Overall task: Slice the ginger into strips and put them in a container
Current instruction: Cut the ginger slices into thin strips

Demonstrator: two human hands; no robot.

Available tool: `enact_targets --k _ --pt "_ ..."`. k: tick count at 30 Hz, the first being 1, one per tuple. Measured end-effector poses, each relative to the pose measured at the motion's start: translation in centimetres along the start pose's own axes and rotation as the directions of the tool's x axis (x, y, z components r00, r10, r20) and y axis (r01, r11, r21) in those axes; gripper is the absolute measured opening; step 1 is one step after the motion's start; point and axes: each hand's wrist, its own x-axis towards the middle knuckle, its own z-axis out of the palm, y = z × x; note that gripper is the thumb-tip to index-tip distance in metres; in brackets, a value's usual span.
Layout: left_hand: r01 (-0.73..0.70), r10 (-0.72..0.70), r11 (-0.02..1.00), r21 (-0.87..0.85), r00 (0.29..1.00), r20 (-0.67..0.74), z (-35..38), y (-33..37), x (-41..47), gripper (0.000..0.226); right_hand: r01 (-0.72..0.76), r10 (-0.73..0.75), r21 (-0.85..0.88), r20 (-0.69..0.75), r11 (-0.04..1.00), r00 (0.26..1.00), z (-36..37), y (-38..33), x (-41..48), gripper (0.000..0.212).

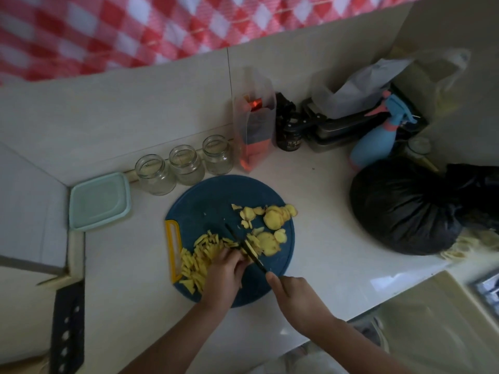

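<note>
A round blue cutting board with a yellow handle lies on the white counter. Flat ginger slices are spread on its right half. A heap of cut ginger strips covers its left front. My right hand grips a black knife, whose blade points away across the board. My left hand holds down a small stack of ginger slices right beside the blade, fingers curled over them. A pale green lidded container sits left of the board.
Three glass jars stand in a row behind the board. A full black bag sits at the right, with a blue spray bottle and clutter behind it. A black cleaver lies at the front left. The counter edge runs diagonally at lower right.
</note>
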Motion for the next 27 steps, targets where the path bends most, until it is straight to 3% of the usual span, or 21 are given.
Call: enact_targets --k 5,20,27 --pt "0.006 -0.006 0.999 0.032 1.000 0.005 0.1 0.1 -0.1 0.016 0.014 -0.018 -0.127 -0.030 0.992 0.999 1.3 0.0 -0.4 0.048" --pt "0.030 -0.029 0.999 -0.022 0.999 0.043 0.6 -1.1 0.1 0.022 -0.140 0.136 -0.080 -0.055 0.987 0.989 2.9 -0.7 1.9 0.051" --pt "-0.018 0.020 1.000 -0.021 0.996 0.088 0.0 -1.3 0.1 0.010 -0.144 0.153 0.110 -0.079 0.983 0.985 3.4 -2.0 3.7 0.057"
